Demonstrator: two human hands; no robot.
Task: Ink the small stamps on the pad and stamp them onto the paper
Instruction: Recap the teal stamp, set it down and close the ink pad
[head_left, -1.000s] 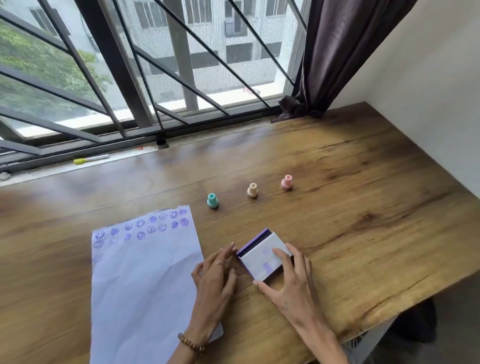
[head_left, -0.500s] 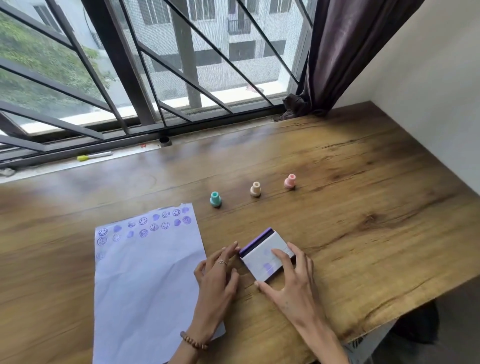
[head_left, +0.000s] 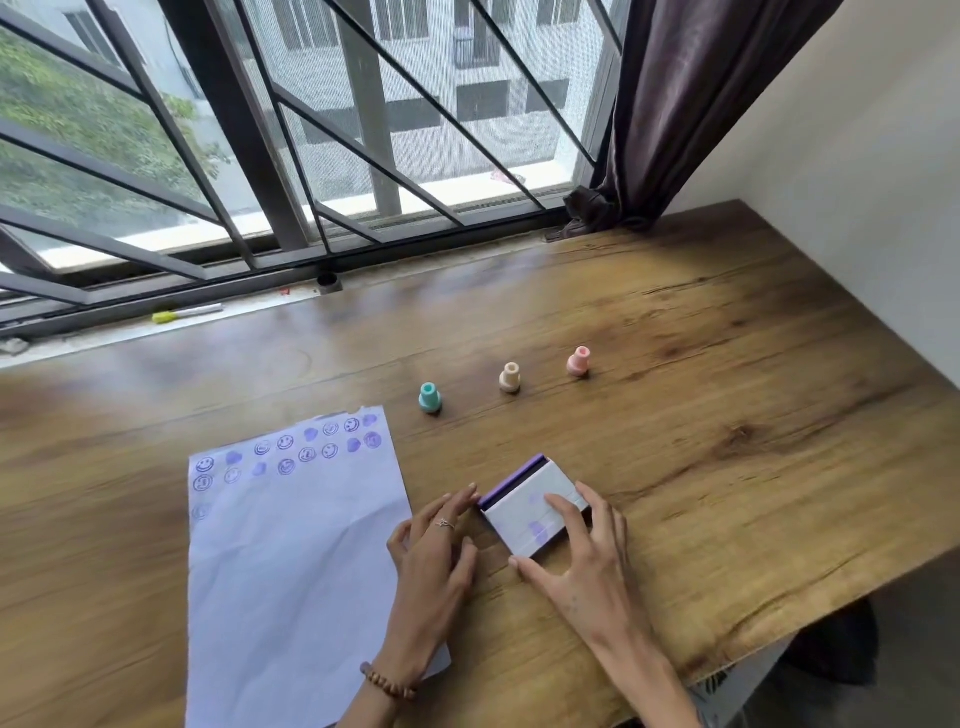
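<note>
Three small stamps stand upright in a row on the wooden table: a teal stamp (head_left: 430, 398), a beige stamp (head_left: 510, 378) and a pink stamp (head_left: 578, 361). A white sheet of paper (head_left: 291, 571) lies at the left, with purple smiley and heart prints along its top edge. The ink pad (head_left: 524, 512) sits near me, its white lid nearly down and a purple strip showing at the far edge. My right hand (head_left: 582, 561) rests on the lid, thumb at its near corner. My left hand (head_left: 434, 566) lies flat, fingertips touching the pad's left edge.
The table (head_left: 727, 441) meets a window sill at the back and a white wall at the right. A yellow-capped marker (head_left: 184, 313) lies on the sill. A dark curtain (head_left: 675, 114) hangs at the back right corner. The table's front edge runs just right of my right forearm.
Both hands stay on the ink pad in much the same pose. The view has shifted slightly as my head moved; the stamps and paper have not moved.
</note>
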